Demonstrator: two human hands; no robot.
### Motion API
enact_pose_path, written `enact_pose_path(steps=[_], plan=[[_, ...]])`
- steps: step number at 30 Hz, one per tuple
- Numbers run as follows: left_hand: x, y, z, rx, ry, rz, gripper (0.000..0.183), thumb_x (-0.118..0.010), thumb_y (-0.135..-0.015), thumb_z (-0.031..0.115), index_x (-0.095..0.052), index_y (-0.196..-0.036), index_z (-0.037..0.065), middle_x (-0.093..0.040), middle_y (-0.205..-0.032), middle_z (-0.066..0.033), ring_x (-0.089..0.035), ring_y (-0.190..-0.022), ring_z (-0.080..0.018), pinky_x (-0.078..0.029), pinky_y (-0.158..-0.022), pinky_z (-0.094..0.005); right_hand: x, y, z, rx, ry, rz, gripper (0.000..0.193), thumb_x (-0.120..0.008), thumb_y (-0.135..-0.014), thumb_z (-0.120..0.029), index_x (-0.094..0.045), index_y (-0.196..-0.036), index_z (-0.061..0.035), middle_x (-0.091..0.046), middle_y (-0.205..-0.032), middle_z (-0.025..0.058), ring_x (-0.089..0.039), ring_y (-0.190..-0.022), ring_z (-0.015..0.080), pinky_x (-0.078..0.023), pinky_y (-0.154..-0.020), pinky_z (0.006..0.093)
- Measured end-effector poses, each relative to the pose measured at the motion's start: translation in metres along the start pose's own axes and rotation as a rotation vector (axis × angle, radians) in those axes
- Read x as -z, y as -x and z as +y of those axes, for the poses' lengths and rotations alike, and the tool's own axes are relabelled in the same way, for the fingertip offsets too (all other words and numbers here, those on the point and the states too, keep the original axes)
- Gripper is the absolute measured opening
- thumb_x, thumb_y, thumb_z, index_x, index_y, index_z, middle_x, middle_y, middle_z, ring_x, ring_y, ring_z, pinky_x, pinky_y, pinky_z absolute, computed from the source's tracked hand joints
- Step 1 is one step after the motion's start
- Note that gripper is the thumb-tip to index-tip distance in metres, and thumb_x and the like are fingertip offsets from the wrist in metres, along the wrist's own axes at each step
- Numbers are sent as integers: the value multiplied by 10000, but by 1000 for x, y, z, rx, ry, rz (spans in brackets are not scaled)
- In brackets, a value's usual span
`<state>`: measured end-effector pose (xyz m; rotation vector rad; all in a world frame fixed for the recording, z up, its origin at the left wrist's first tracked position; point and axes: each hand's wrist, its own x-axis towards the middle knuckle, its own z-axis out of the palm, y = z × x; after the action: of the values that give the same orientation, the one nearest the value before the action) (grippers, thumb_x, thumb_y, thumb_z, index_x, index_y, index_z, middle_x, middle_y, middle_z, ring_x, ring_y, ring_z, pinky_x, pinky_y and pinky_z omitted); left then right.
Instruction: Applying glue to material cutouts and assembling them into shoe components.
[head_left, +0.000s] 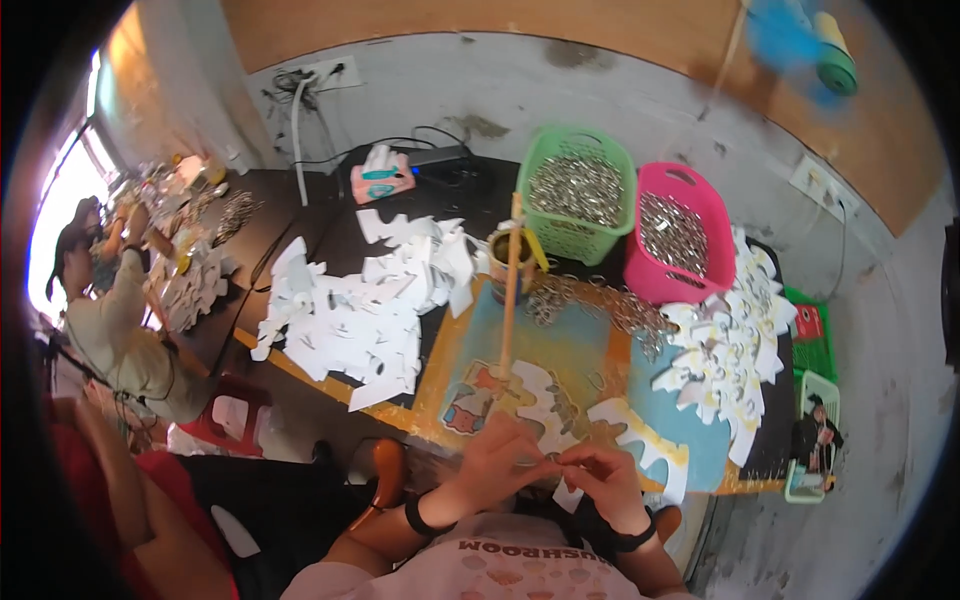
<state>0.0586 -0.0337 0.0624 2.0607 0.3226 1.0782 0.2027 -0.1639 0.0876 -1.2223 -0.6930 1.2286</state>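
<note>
Close work at the table edge

The left hand and right hand meet fingertip to fingertip at the near edge; what they pinch, if anything, I cannot tell. Blue board shows between two white heaps. Beyond, a green basket and a pink basket hold shiny metal bits. Just below the fingers sits a small, flat white piece.

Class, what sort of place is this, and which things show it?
Probably a small handicraft workshop: a green basket and a pink basket hold many small metal pieces, and white cut-outs lie heaped nearby.
</note>
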Motion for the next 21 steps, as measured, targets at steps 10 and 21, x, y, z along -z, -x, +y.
enact_pose_path(steps=[10,21], plan=[[11,12,1,106,72,-178,288,-815,-696,196,-584,-814,69,-569,-856,-42,-570,-824,-217,-462,-700,-313,7,15,18,106,344,21,212,-715,-806,-60,-653,-981,43,-651,-915,89,-618,-800,151,-485,-669,256],[14,4,3,279,358,-353,264,-762,-774,191,-579,-861,22,-548,-819,-65,-580,-773,-188,-465,-679,-297,-15,18,8,95,247,-6,22,-546,-913,-30,-547,-892,-22,-557,-722,30,-513,-604,95,-413,-560,226]])
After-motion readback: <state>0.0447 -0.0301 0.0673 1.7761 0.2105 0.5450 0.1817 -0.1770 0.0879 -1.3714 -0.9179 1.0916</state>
